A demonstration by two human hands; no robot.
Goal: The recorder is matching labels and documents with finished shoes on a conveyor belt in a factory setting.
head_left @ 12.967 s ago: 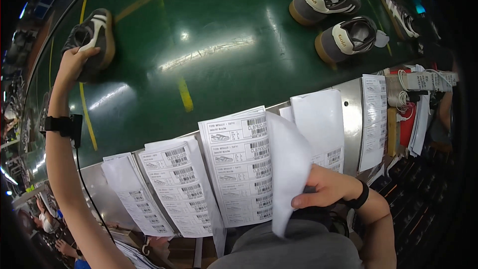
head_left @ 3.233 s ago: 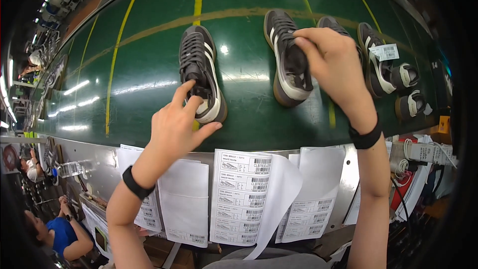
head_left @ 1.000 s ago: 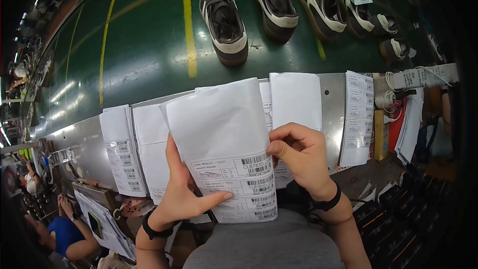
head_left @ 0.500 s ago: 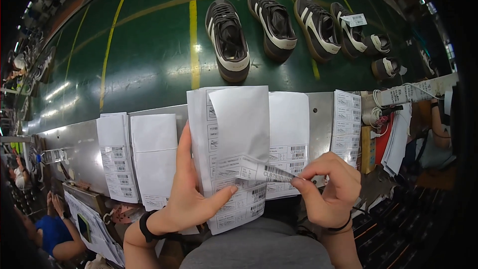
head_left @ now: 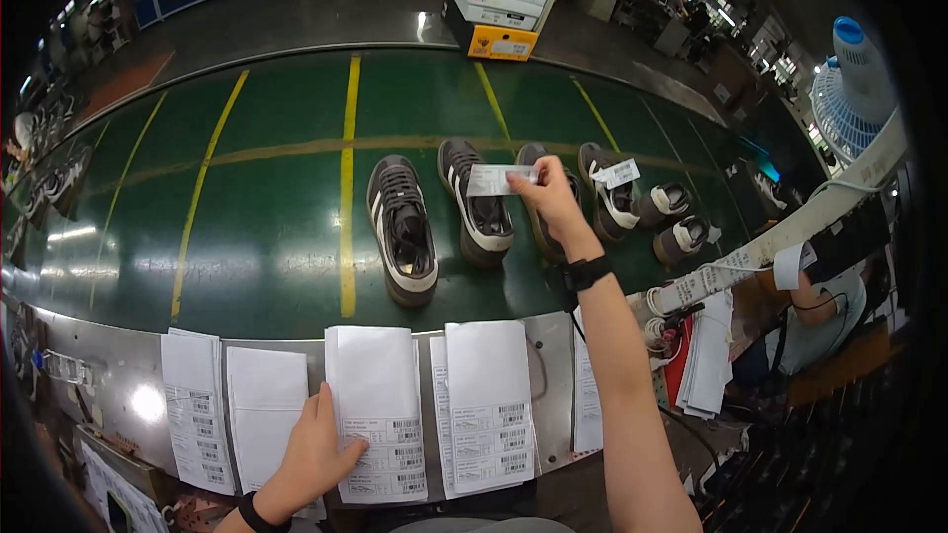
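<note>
My right hand (head_left: pixel 546 194) reaches over the green conveyor, pinching a barcode label (head_left: pixel 486 180) by its right end. The label hangs over the opening of a dark sneaker with white stripes (head_left: pixel 474 220); I cannot tell whether they touch. A similar sneaker (head_left: pixel 400 207) stands to its left, and another (head_left: pixel 534 227) is partly behind my hand. My left hand (head_left: pixel 314 446) is open at the left edge of a stack of label sheets (head_left: pixel 373 375), thumb stretched over the printed labels. Its other fingers are partly hidden.
More label stacks (head_left: pixel 489 365) (head_left: pixel 267 385) lie along the metal ledge (head_left: pixel 109 375). Farther right stand a sneaker with a tag (head_left: pixel 610 199) and small shoes (head_left: pixel 681 237). Shoe boxes (head_left: pixel 499 0) are piled beyond the conveyor. A fan (head_left: pixel 851 99) and a slanted white beam (head_left: pixel 780 227) are at right.
The label has come off the sheet, and my right hand has carried it forward over the sneakers. The stack has lowered onto the ledge with my left hand beside it. The view has tilted up.
</note>
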